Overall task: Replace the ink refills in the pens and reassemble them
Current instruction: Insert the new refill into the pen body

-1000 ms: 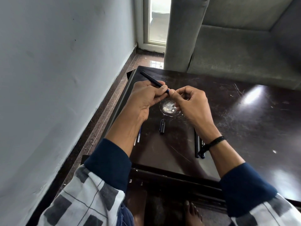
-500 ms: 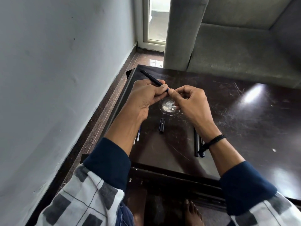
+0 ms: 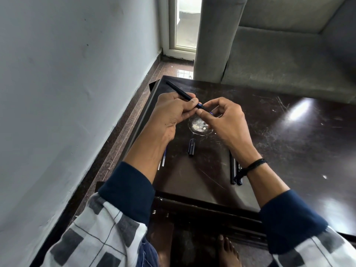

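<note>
My left hand [image 3: 173,110] grips a black pen barrel [image 3: 178,90] that points up and to the far left. At the barrel's near end my right hand [image 3: 225,118] pinches a small dark blue piece [image 3: 209,112] with thumb and forefinger. On the dark table [image 3: 289,135] below the hands lies a black pen cap [image 3: 191,147]. Thin refills [image 3: 163,160] lie partly hidden under my left forearm. Two black pens [image 3: 234,170] lie side by side under my right wrist.
A round pale worn spot [image 3: 199,126] marks the table under the hands. A grey sofa [image 3: 279,54] stands behind the table, a white wall [image 3: 67,93] runs along the left. My bare foot [image 3: 228,251] shows below the table's near edge.
My right hand's fingers have drawn slightly away from the barrel's end, showing a short blue part between the hands. Both hands stay in the same place.
</note>
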Demonstrator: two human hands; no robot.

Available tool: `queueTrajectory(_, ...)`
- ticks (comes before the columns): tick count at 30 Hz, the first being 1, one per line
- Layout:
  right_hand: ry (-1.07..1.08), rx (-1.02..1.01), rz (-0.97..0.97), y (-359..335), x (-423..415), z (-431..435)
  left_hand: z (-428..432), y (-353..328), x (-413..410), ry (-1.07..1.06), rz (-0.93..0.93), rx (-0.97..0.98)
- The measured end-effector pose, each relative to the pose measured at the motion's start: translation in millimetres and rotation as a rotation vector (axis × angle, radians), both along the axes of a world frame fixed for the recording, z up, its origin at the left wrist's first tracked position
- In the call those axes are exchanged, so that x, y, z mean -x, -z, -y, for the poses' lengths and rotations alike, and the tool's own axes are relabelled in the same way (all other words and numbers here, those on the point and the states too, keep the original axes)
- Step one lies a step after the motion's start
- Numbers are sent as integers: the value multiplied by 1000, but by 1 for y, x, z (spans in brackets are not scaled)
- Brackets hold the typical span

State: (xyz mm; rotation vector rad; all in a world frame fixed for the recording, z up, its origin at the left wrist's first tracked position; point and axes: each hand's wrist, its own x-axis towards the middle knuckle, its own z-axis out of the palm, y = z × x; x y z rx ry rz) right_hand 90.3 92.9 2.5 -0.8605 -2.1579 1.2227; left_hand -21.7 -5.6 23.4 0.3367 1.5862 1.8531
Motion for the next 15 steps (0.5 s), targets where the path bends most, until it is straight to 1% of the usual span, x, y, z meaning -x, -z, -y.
queueTrajectory(15,-3,-6,-15,0,0,-1,1,-1,0,-5,11,4)
